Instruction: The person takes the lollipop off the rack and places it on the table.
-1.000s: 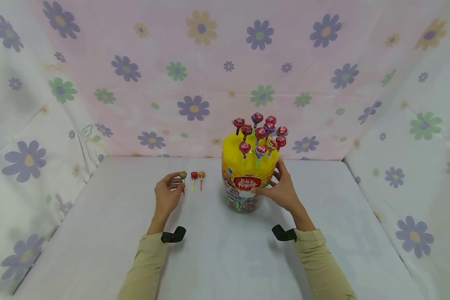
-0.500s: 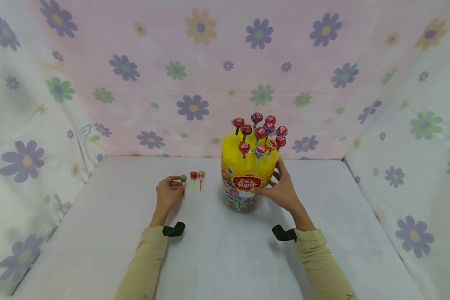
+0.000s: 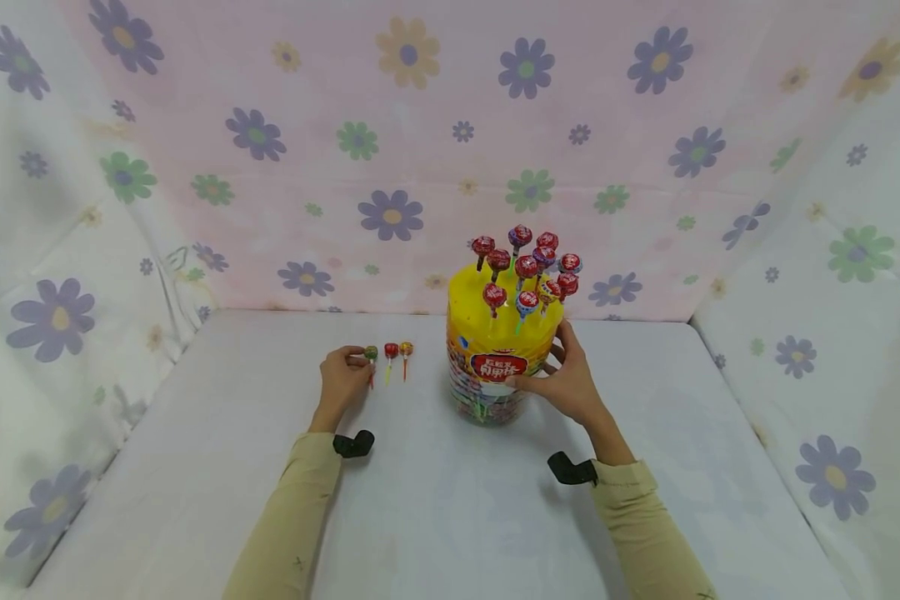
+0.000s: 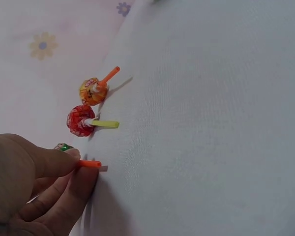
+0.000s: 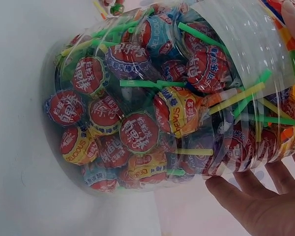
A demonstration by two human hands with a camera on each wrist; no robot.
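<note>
Between its thumb and fingers, my left hand (image 3: 341, 382) pinches the orange stick (image 4: 91, 163) of a green-wrapped lollipop (image 3: 371, 353). In the left wrist view the thumb hides most of its candy head. Just right of it lie a red lollipop (image 3: 391, 350) with a yellow-green stick and an orange-yellow lollipop (image 3: 407, 348) with an orange stick. My right hand (image 3: 566, 387) grips the right side of a clear plastic jar (image 5: 162, 118), thumb in front near the label, fingers around the back. Wrapped lollipops fill the jar. Its yellow lid (image 3: 467, 293) holds several upright lollipops (image 3: 526, 267).
A white-covered table (image 3: 450, 517) lies under everything. Behind it hangs a pink floral cloth (image 3: 450, 167), with pale floral cloths on both sides. Dark wrist mounts (image 3: 572, 468) sit at both sleeve cuffs.
My left hand has shifted slightly forward and right with the green lollipop, closer to the red one. My right hand keeps its grip, and the jar stays in place.
</note>
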